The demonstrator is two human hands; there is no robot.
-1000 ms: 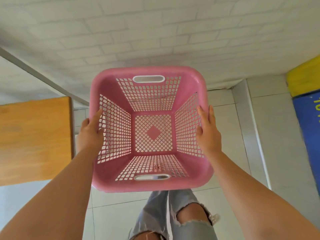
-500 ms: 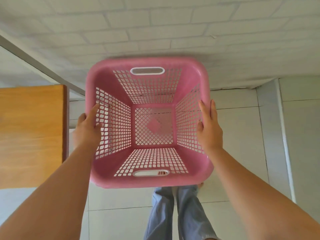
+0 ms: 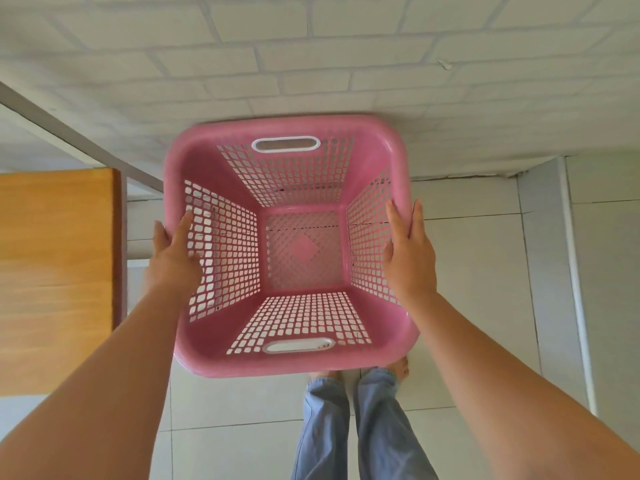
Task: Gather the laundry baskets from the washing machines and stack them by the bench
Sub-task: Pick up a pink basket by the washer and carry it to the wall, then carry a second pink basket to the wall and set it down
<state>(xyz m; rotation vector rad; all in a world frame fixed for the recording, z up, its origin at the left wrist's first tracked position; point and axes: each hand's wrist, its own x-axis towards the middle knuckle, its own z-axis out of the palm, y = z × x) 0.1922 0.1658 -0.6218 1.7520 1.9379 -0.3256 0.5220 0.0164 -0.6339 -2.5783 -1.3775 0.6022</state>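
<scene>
A pink plastic laundry basket [image 3: 207, 355] with lattice walls and white-rimmed handle slots fills the middle of the head view, empty and seen from above. My left hand [image 3: 173, 261] grips its left rim, thumb inside the wall. My right hand [image 3: 410, 258] clasps the right rim, fingers over the edge. The basket hangs above the white tiled floor, close to the white brick wall [image 3: 311, 64]. A wooden bench [image 3: 55, 271] lies just to the basket's left.
My legs in light blue jeans [image 3: 363, 427] stand under the basket's near edge. A grey ledge [image 3: 79, 143] runs diagonally behind the bench. A white raised strip [image 3: 575, 289] crosses the floor at the right.
The basket has moved forward toward the brick wall with both hands still on its rims. The yellow and blue object at the right has left the view.
</scene>
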